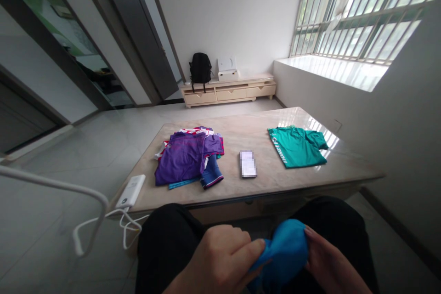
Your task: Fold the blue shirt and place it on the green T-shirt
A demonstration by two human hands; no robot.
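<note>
Above my lap I hold a piece of bright blue cloth point(288, 249), bunched so that its full shape is hidden. My left hand point(225, 255) is closed, with thumb and fingers pinching one end of it. On the other side my right hand point(325, 257) grips the cloth's edge, thumb on top. Beyond my knees, a pile of shirts point(182, 156) lies on the table, a purple one uppermost and blue, red and white ones showing beneath. A folded green shirt point(299, 147) with white lettering lies flat at the table's right.
The marble-look table point(241, 131) also bears a phone point(248, 164) in the middle and a white power bank point(131, 190) at its left corner. A white cable point(128, 225) hangs off there. At the back, a low cabinet point(230, 94) carries a black backpack point(200, 68).
</note>
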